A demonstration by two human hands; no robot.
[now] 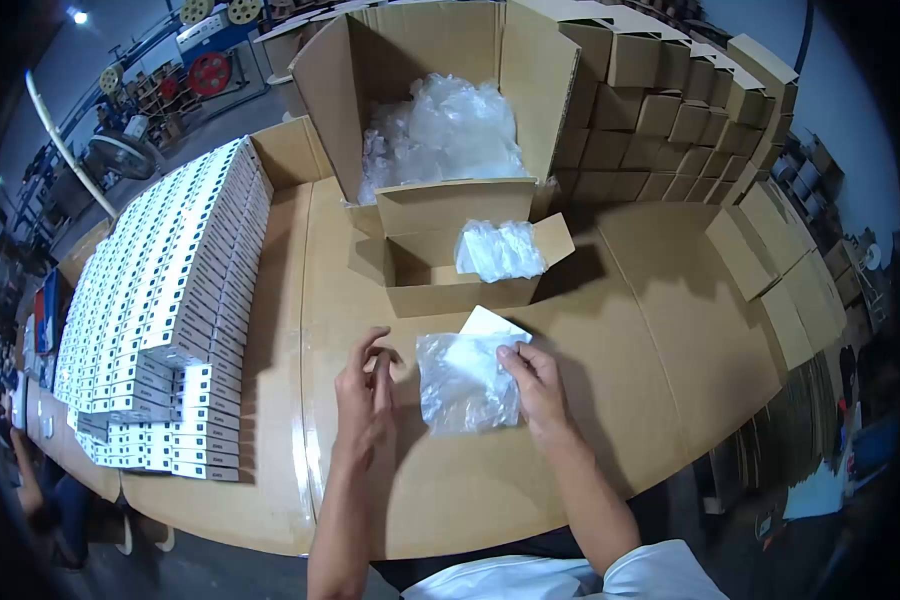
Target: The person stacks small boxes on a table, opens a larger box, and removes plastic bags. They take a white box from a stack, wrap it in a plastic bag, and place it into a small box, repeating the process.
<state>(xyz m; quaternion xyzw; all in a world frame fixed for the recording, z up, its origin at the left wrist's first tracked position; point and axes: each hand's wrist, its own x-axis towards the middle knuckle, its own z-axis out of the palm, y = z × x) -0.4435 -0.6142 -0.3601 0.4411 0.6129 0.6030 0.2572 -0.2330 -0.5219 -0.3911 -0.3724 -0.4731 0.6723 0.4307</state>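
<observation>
My right hand (536, 388) grips the right side of a clear plastic bag (462, 398), thumb on top. A flat white box (492, 323) pokes out of the bag's upper edge, its lower part blurred by the plastic. My left hand (367, 395) is just left of the bag, fingers apart and holding nothing. Just beyond both hands stands a small open cardboard carton (460, 298). Bagged white items (502, 250) lie at its right end, wrapped in clear plastic.
Stacked small white boxes (195, 270) fill the table's left side. Behind the carton, a large open cardboard box (322, 105) holds loose clear bags (450, 125). Cardboard cartons (660, 120) are piled at the back right. Another open carton (775, 255) lies at the right edge.
</observation>
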